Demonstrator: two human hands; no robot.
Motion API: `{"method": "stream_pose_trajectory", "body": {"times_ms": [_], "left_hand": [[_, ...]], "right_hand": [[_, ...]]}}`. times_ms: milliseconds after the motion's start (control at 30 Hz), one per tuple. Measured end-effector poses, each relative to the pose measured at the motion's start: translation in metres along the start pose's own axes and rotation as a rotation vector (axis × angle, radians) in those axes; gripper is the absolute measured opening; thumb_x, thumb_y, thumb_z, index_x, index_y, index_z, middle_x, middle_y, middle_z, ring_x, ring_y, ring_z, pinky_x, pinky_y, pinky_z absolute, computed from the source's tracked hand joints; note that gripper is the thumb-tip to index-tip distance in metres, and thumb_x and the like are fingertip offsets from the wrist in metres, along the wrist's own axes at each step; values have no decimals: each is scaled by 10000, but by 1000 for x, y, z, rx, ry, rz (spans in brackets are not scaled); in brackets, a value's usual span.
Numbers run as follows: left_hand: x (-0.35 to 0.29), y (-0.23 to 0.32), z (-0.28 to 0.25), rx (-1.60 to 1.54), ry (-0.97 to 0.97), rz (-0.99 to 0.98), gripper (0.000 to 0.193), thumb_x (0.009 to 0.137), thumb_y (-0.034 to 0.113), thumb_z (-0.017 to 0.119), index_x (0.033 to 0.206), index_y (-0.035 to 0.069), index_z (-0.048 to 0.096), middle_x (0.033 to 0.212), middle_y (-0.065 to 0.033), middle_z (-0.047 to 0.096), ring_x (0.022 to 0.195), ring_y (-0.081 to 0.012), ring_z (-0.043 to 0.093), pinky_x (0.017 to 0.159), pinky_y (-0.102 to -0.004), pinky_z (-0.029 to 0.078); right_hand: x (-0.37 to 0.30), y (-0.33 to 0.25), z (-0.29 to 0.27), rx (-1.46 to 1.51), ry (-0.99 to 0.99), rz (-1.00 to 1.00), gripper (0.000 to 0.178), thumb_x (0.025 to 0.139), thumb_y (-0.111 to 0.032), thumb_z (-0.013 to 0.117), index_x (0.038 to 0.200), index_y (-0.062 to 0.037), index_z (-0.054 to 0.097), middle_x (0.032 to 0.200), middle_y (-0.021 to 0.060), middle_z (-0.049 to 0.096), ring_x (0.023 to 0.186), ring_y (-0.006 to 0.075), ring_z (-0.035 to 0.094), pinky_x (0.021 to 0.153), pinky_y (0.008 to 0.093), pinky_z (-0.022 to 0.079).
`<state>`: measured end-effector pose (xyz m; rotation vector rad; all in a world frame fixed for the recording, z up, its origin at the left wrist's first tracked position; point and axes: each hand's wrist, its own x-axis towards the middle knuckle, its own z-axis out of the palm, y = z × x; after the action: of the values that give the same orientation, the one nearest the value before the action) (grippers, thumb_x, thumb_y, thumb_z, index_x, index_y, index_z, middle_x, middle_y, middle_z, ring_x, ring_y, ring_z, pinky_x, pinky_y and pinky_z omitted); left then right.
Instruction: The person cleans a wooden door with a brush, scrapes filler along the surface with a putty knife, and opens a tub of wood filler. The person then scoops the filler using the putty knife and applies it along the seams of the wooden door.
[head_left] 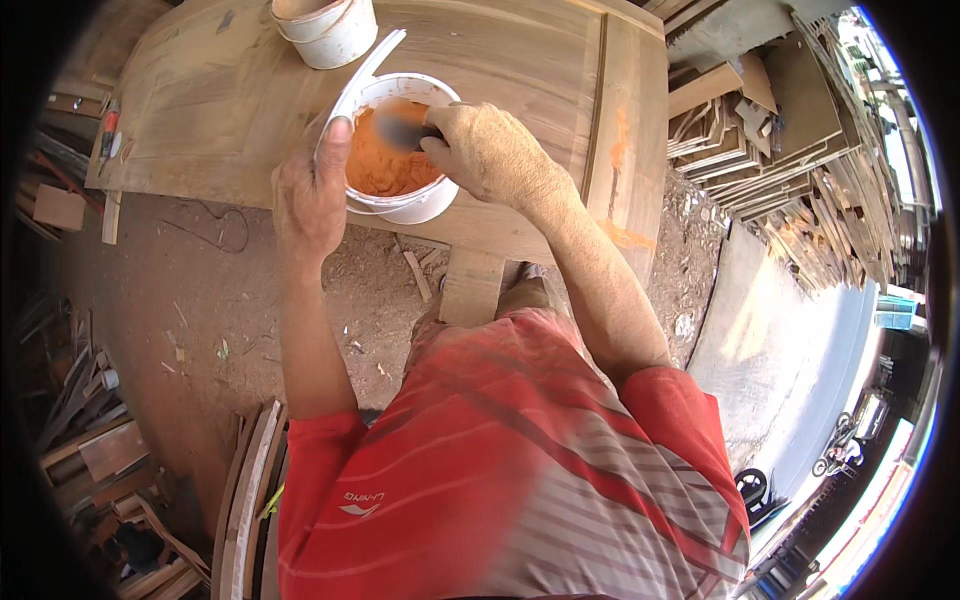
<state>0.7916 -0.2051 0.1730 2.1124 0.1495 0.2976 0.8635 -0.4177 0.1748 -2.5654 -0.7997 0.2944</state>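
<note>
A white plastic bucket (pixel 425 205) with orange powdery or pasty filling (pixel 385 165) stands on a wooden panel (pixel 500 60). My right hand (pixel 490 150), coated in pale dust, is closed around a scraper (pixel 400 130) over the filling. The scraper's grey blade is smeared by motion, so its exact shape is unclear. At the bucket's left side, my left hand (pixel 312 195) grips a thin white lid (pixel 365 75), seen edge-on and tilted beside the rim. The left thumb lies along the lid's near end; the other fingers are mostly hidden.
Another white bucket (pixel 335 40) stands at the panel's far edge. Orange smears (pixel 620 145) mark the panel's right side. Stacked boards (pixel 740 120) lie to the right, and wood scraps (pixel 90 400) to the left. A red-and-black tool (pixel 110 128) rests at the panel's left end.
</note>
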Motion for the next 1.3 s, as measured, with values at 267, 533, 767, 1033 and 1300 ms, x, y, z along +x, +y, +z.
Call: {"method": "stream_pose_trajectory", "body": {"times_ms": [267, 533, 767, 1033, 1300], "left_hand": [[-4, 1, 16, 51, 44, -19, 613, 1123, 486, 436, 1298, -51, 673, 1215, -194, 731, 1171, -258, 646, 1021, -407, 473], [-20, 3, 53, 410, 9, 194, 593, 1080, 476, 522, 1470, 34, 582, 1486, -234, 580, 1414, -408, 509, 1173, -488, 405], [-15, -11, 84, 437, 88, 24, 580, 1072, 521, 515, 1408, 70, 657, 1536, -196, 553, 1498, -452, 399, 1212, -554, 363], [-12, -22, 109, 571, 343, 74, 531, 1075, 484, 538, 1349, 58, 696, 1418, -173, 658, 1411, -447, 515, 1165, -546, 430], [-9, -25, 114, 512, 451, 94, 504, 1064, 463, 555, 1288, 48, 733, 1366, -158, 696, 1354, -392, 583, 1139, -479, 456]], "right_hand": [[-89, 71, 43, 985, 125, 424, 276, 1019, -250, 669, 996, 26, 671, 717, 60, 668, 641, 108, 630, 607, 293, 510], [-176, 195, 47, 1023, 272, 784, 243, 1035, -222, 635, 1044, 18, 670, 811, 52, 701, 672, 90, 638, 585, 262, 515], [-203, 308, 55, 411, 304, 640, 282, 1010, -151, 594, 1240, -21, 692, 916, 130, 736, 772, 220, 717, 721, 350, 571], [-205, 331, 54, -281, 137, 138, 497, 971, -81, 602, 1456, -186, 612, 1095, 110, 651, 937, 344, 684, 820, 476, 578], [-173, 315, 7, -223, -102, 179, 417, 1005, -157, 628, 1421, -129, 631, 1018, 153, 643, 879, 372, 696, 759, 512, 577]]}}
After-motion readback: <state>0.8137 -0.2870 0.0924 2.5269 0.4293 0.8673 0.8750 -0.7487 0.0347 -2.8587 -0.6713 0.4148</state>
